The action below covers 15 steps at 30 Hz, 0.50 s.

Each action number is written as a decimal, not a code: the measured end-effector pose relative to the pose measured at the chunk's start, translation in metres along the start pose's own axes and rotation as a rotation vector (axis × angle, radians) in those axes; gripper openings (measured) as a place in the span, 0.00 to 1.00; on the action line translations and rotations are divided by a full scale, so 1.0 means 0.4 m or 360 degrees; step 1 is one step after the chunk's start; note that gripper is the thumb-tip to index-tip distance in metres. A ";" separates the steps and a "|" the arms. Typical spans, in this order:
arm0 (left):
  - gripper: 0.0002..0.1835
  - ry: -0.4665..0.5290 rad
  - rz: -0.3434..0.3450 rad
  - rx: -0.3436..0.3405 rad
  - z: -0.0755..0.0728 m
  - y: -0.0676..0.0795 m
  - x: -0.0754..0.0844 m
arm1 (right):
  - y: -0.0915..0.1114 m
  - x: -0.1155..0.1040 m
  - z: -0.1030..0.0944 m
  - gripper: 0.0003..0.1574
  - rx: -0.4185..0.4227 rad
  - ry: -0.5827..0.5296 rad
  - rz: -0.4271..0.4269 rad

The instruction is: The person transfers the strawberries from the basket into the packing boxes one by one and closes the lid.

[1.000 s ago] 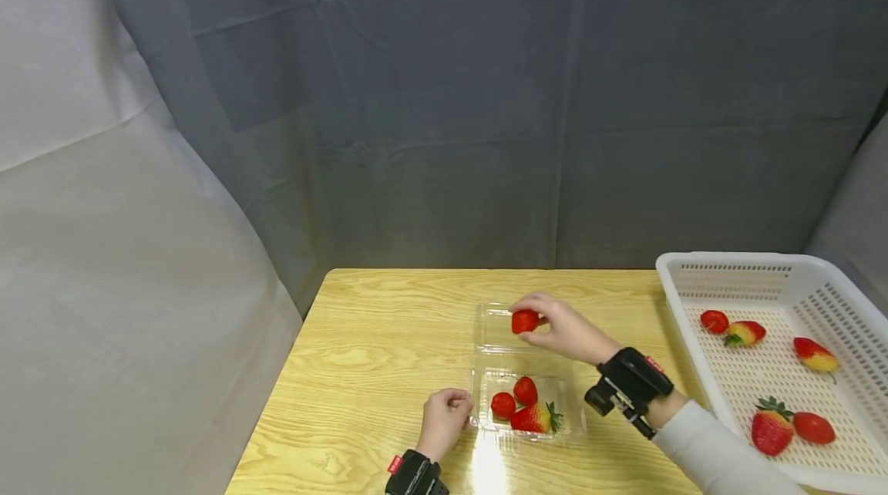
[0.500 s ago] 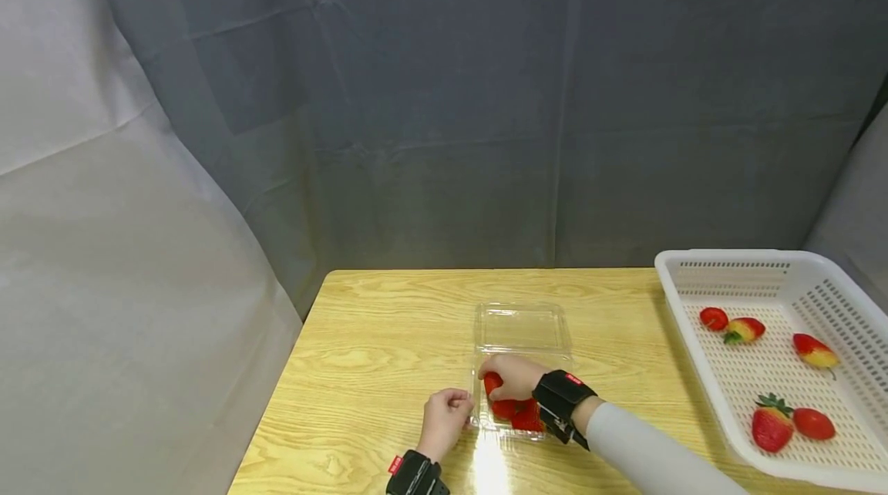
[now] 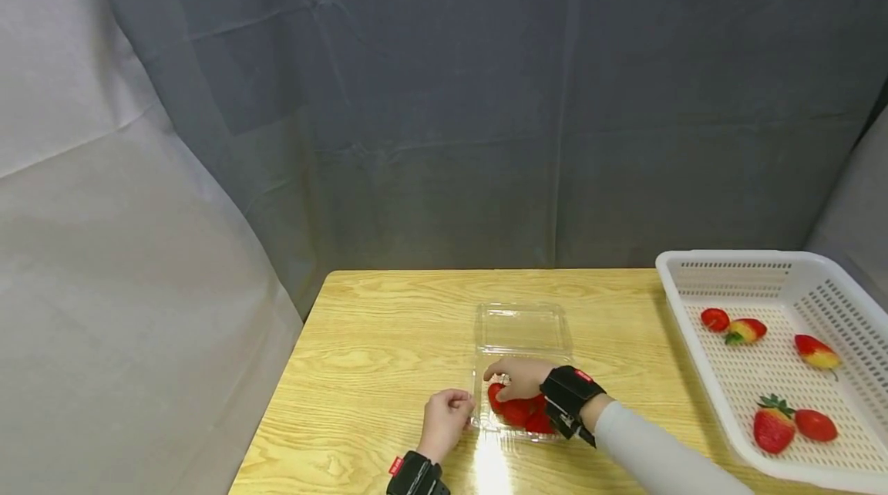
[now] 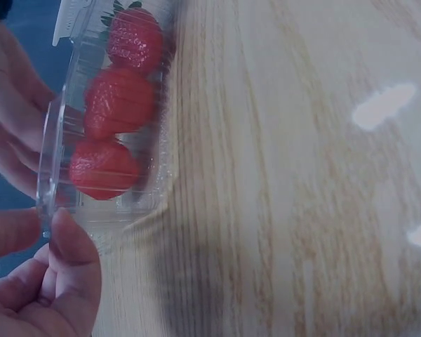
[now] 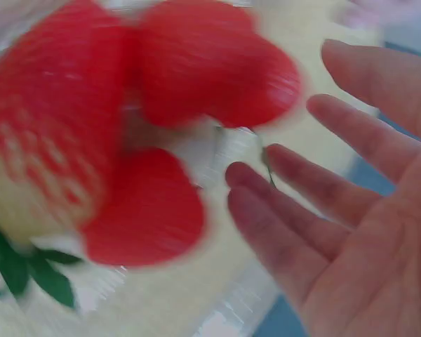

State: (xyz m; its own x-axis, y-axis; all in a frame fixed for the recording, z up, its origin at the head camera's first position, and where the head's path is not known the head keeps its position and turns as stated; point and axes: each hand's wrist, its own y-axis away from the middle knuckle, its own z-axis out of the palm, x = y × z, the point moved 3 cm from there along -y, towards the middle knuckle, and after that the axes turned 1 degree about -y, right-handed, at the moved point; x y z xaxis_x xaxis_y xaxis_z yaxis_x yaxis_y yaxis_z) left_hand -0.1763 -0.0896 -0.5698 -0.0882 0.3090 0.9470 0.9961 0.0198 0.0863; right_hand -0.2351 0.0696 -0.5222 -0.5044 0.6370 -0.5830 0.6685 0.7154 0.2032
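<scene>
My left hand (image 3: 445, 424) comes first: thumb and forefinger pinch the near-left rim of a clear plastic hinged box (image 4: 50, 147). Red strawberries lie in its lower half: a red-and-yellow one with green leaves (image 5: 49, 126), a smooth red one (image 5: 147, 214) beside it, and others overlapping; blur prevents a sure count. My right hand (image 3: 522, 379) is above that half, fingers spread wide and fairly straight, gripping nothing; whether a fingertip touches fruit I cannot tell. Beyond, the clear lid (image 3: 523, 327) lies folded back on the yellow wood-grain table (image 3: 388, 341). To the right, a white perforated plastic basket (image 3: 735, 254) contains five more strawberries, the leafed one (image 3: 773, 429) nearest me. A grey cloth (image 3: 444, 109) hangs behind.

Finding: I judge the step in hand to be settling fruit in the box. The next move calls for raising the right hand clear of the strawberries without dragging them, the left steadying the rim.
</scene>
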 end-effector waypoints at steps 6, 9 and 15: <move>0.06 -0.0025 -0.0008 0.0002 0.003 0.003 -0.004 | 0.120 0.007 -0.165 0.27 0.0110 -0.0266 -0.0016; 0.07 -0.0025 -0.0014 0.0004 0.002 0.003 -0.005 | 0.210 0.045 -0.258 0.31 0.0259 -0.0247 0.0049; 0.06 -0.0045 -0.0006 0.0014 -0.003 0.008 0.004 | 0.399 0.188 -0.364 0.38 0.0381 -0.0228 0.0429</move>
State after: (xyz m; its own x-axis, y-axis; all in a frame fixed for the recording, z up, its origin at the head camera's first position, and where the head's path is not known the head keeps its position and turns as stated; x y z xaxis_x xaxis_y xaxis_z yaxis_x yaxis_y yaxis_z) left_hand -0.1731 -0.0901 -0.5676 -0.0920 0.3358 0.9374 0.9958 0.0296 0.0872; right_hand -0.2460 0.2734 -0.4193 -0.2232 0.7341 -0.6412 0.8837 0.4301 0.1847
